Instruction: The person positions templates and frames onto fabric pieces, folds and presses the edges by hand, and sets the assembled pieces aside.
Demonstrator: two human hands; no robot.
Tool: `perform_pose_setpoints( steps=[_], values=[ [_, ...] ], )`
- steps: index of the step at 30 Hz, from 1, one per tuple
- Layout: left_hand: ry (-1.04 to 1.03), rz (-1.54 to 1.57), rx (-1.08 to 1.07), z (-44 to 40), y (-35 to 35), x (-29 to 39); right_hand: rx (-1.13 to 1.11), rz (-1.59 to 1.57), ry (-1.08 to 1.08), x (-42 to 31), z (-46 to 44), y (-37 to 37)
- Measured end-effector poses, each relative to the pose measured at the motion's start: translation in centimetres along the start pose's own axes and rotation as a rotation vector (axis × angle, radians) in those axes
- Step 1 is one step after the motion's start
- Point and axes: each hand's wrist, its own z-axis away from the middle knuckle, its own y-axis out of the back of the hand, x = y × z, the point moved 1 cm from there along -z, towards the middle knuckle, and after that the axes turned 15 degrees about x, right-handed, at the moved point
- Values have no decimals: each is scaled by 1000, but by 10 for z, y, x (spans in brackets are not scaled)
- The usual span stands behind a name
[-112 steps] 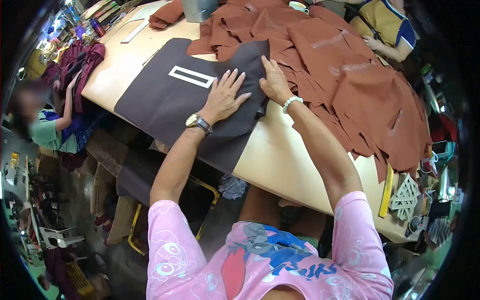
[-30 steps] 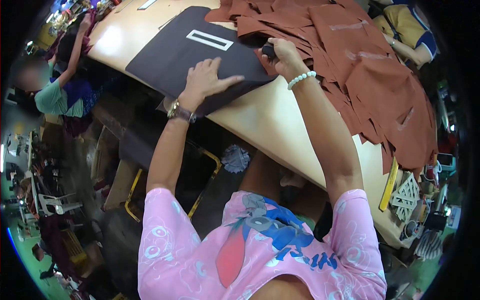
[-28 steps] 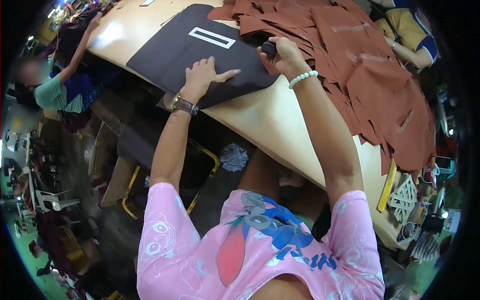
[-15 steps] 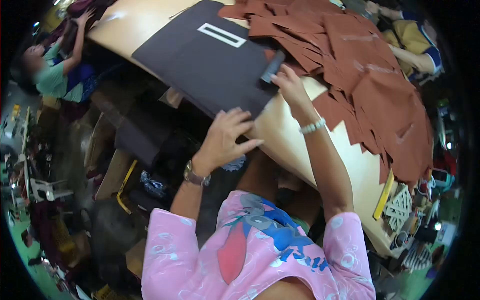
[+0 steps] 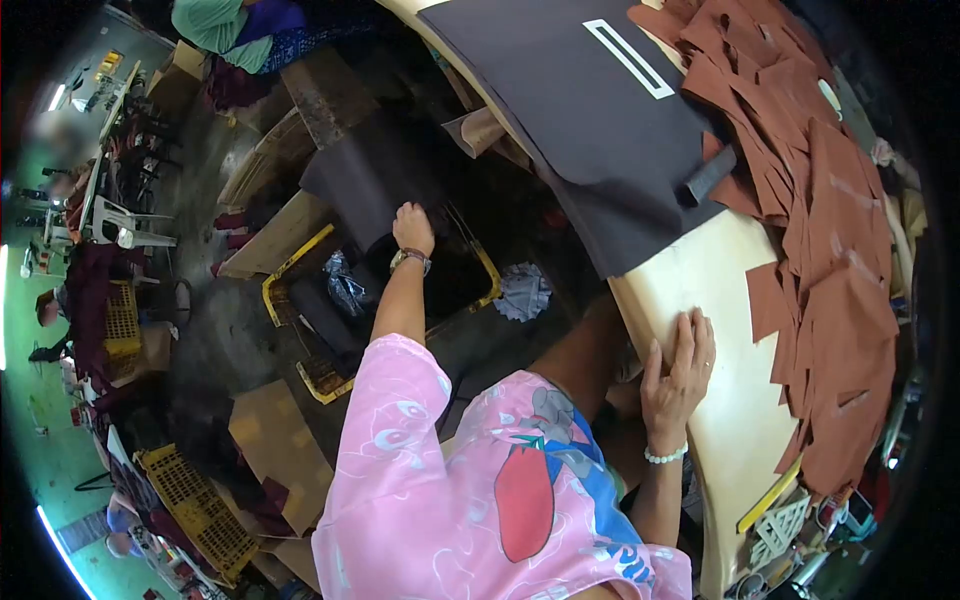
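My left hand (image 5: 413,230) reaches down beside the table, its fingers closed on the edge of a dark fabric piece (image 5: 365,180) over a yellow-rimmed crate (image 5: 487,275). My right hand (image 5: 680,370) lies open, palm down, on the pale table (image 5: 735,270). Beyond it, a large dark fabric sheet (image 5: 590,120) covers part of the tabletop. On that sheet lie a white rectangular frame (image 5: 597,38) and a small dark grey block (image 5: 710,177). Cut brown pieces (image 5: 845,260) are heaped along the table's far side.
Cardboard (image 5: 275,240) leans by the crate, which also holds crumpled clear plastic (image 5: 343,285). A crumpled grey cloth (image 5: 523,292) is on the floor. A yellow basket (image 5: 195,510) and a white chair (image 5: 125,225) stand left. Another person's clothed body (image 5: 225,30) shows at the top.
My left hand has gone from the table's edge down to the dark fabric at the crate. My right hand has left the grey block and come to rest on the tabletop. The view has turned left.
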Motion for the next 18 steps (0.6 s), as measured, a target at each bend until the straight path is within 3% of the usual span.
perform_pose_setpoints(
  steps=[8,14,18],
  values=[
    [-44,-107,-94,-11,-22,-26,4,95,26,-6,-4,-6],
    [-61,108,40,-20,-9,-38,-1,101,22,-8,-5,-6],
    [228,266,28,-34,4,-43,-1,99,26,-8,-5,-6]
  ],
)
